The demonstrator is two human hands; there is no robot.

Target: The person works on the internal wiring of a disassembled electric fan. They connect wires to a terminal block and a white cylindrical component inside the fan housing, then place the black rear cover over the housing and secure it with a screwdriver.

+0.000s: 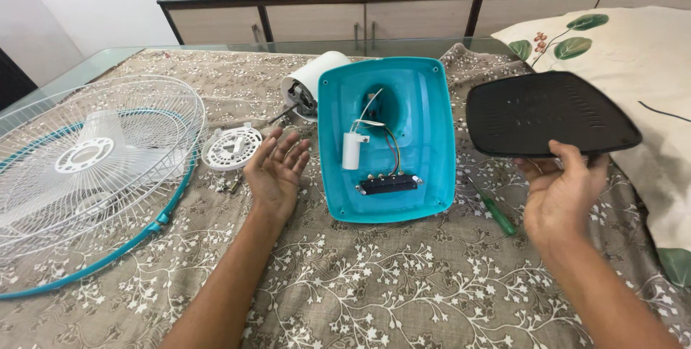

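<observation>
Our right hand (558,194) grips a black base cover (551,113) by its near edge, raised above the floral cloth (403,277). Our left hand (275,170) lies open, palm up, just left of the upturned teal fan base (425,104). Wire guards (93,169) rest far left; a green screwdriver (495,211) lies between base and right hand.

A turquoise fan base shell (417,104) lies on a beige tablecloth (403,277) patterned with white flowering vines. Left of the shell is a white wire grille (86,162) with a turquoise rim. Right of it are a black base plate (547,111), a green-handled screwdriver (498,215) and a cream cushion (648,54) printed with green leaves.
</observation>
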